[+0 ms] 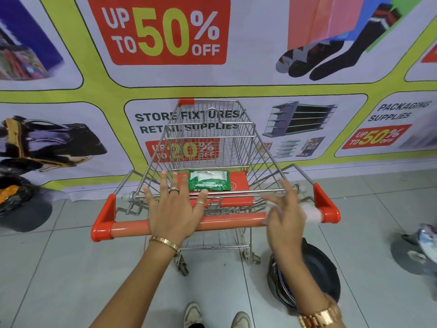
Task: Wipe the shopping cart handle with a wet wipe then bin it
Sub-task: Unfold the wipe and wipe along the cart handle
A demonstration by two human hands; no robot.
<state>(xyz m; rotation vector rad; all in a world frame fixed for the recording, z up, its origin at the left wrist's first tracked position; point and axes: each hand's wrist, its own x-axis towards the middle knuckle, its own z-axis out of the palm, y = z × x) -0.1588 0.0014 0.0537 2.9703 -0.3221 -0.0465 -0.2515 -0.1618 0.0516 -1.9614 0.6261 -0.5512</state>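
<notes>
A wire shopping cart (pixel 210 138) stands in front of me against a banner wall, its orange handle (pixel 220 223) running across the middle of the view. My left hand (pixel 175 209) rests flat on the left half of the handle, fingers spread, holding nothing. My right hand (pixel 286 214) is blurred and presses a white wet wipe (pixel 312 215) onto the right end of the handle; most of the wipe is hidden under the palm. A green wet-wipe pack (pixel 209 181) lies on the cart's red seat flap. A black bin (pixel 319 273) stands on the floor under my right forearm.
The printed sales banner (pixel 165 31) covers the wall just behind the cart. A dark bin with black bags (pixel 23 209) stands at the left, and a grey stand with a crumpled bag (pixel 418 249) at the right. Grey floor tiles surround the cart; my shoes (pixel 217 316) show at the bottom.
</notes>
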